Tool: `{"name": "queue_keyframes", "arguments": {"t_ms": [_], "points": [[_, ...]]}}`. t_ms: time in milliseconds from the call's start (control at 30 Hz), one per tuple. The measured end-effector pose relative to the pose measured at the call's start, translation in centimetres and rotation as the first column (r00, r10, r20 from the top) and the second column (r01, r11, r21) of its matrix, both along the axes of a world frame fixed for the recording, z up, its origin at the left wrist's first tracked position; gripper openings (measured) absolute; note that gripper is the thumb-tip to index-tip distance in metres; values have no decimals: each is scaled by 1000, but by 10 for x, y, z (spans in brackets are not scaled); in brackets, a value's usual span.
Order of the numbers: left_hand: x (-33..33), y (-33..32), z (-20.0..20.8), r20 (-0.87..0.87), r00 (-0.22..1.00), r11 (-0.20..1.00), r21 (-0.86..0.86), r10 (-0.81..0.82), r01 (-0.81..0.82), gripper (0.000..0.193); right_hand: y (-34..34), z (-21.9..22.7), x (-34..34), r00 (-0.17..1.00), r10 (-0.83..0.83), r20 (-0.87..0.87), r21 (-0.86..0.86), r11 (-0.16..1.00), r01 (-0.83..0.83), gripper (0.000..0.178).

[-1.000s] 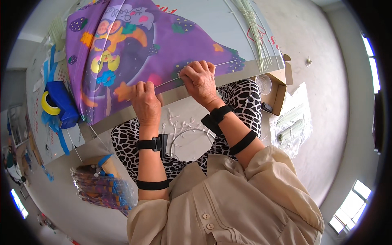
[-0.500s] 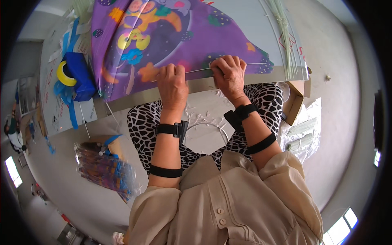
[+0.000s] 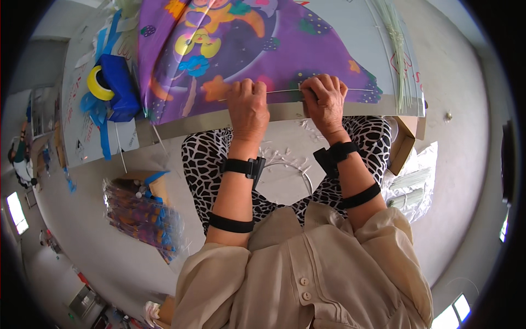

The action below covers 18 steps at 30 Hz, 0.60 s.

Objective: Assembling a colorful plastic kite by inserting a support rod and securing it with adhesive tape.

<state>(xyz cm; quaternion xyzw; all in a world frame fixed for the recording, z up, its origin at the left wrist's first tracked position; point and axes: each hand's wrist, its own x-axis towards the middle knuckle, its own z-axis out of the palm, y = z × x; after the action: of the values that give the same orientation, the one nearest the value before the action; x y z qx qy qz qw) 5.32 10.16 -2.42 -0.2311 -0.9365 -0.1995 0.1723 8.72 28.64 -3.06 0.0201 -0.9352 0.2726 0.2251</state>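
Observation:
A purple sheet printed with cartoon animals, stars and flowers lies over the work table in front of me. Along its near edge runs a thin white rod. My left hand is closed over the rod and the sheet's edge, near an orange star print. To its right, my right hand pinches the same rod and edge, thumb turned inward. A short stretch of rod shows between the hands, and more extends past the right one toward the sheet's dotted corner. My fingertips are hidden beneath my knuckles.
At the table's left sits a blue tape dispenser with a yellow-cored roll. A bundle of pale thin rods lies on the right. Below are a plastic-wrapped stack, a cardboard box and a clear bag of bundled sticks.
The whole view has shifted, so the table and my hands appear farther right. Both hands keep their hold on the rod and sheet edge, with little visible movement along it.

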Motion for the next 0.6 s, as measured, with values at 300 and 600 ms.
{"name": "queue_keyframes", "arguments": {"t_ms": [300,600], "points": [[2,0,-4,3,1000,1000,1,21,-21,14,0,2,1,1000,-4,18,22,1000,4,9],[3,-5,8,17,999,999,24,34,-35,17,-2,3,-1,1000,-3,-2,36,999,3,7]]}}
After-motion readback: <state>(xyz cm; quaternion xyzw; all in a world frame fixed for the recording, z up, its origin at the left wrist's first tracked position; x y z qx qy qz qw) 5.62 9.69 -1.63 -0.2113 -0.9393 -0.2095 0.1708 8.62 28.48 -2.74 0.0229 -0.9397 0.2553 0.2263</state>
